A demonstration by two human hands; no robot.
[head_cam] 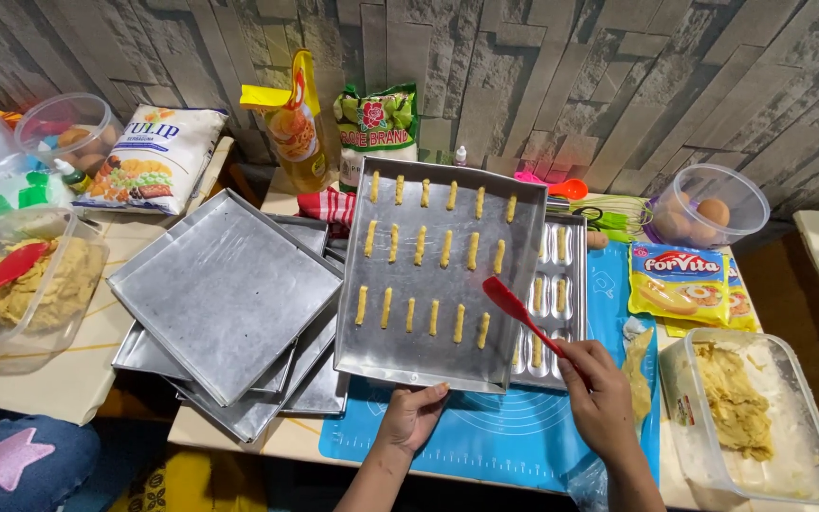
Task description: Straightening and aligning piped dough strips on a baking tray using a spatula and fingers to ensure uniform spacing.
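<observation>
A rectangular metal baking tray (386, 353) holds three rows of short dough sticks (433, 248). My left hand (412, 414) grips the tray's near edge, thumb on the rim. My right hand (596, 391) holds a red spatula (514, 308) by its handle, its blade hovering over the tray's right side. Under that tray's right edge lies another tray (575, 284) with dough sticks. Both sit over a blue silicone mat (500, 438).
Several empty metal trays (225, 289) are stacked at left. A clear tub of dough (760, 417) stands at right, another tub with a red spatula (21, 284) at far left. Flour, oil and sugar packs line the wall; egg containers (708, 204) and margarine sachets (680, 280) sit at right.
</observation>
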